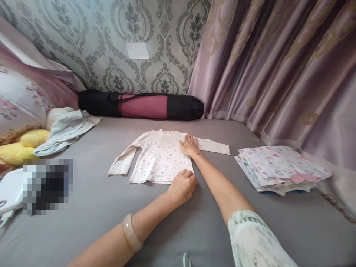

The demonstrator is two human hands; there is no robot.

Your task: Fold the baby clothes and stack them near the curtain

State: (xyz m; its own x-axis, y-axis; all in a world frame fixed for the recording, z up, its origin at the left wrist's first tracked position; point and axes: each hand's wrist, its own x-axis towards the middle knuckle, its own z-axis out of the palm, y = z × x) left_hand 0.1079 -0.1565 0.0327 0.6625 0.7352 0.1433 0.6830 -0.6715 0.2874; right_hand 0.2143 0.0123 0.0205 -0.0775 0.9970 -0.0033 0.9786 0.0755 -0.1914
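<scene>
A small white long-sleeved shirt [160,155] with a pastel print lies spread on the grey bed sheet, both sleeves out to the sides. My left hand [182,186], closed, grips the shirt's lower right corner at the hem; its fingertips are mostly hidden under the knuckles. Farther up, my right hand [190,145] rests flat on the shirt near the base of the right sleeve, fingers stretched out. To the right sits a stack of folded clothes [280,167], a white printed piece on top.
A long black and pink bag [143,106] lies along the wall. On the left are a pale crumpled cloth [65,131], a yellow plush toy [19,148], a floral pillow [20,100] and a white object [12,189] beside a blurred patch. Purple curtains [264,66] hang at the right.
</scene>
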